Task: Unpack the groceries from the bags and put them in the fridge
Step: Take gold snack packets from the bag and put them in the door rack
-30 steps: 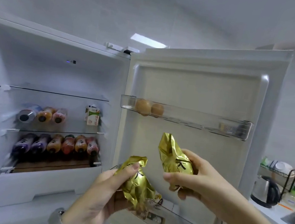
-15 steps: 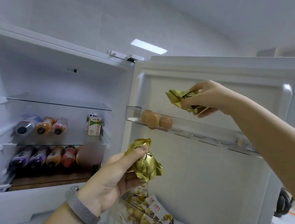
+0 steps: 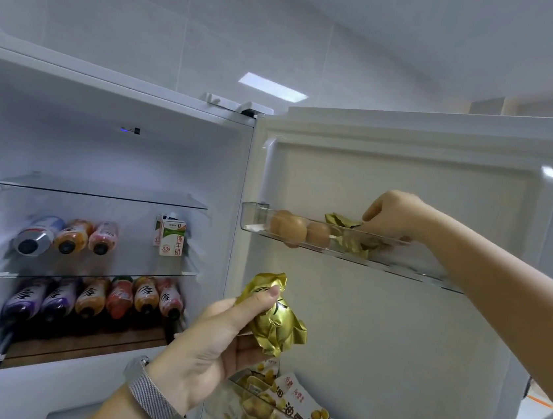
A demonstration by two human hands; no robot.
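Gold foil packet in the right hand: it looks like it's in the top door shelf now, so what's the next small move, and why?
Probably let go and draw the right hand back. Its gold foil packet already sits inside the top door shelf, beside the eggs, so it seems supported. The left hand holds a second gold packet below the shelf, which could go in next.
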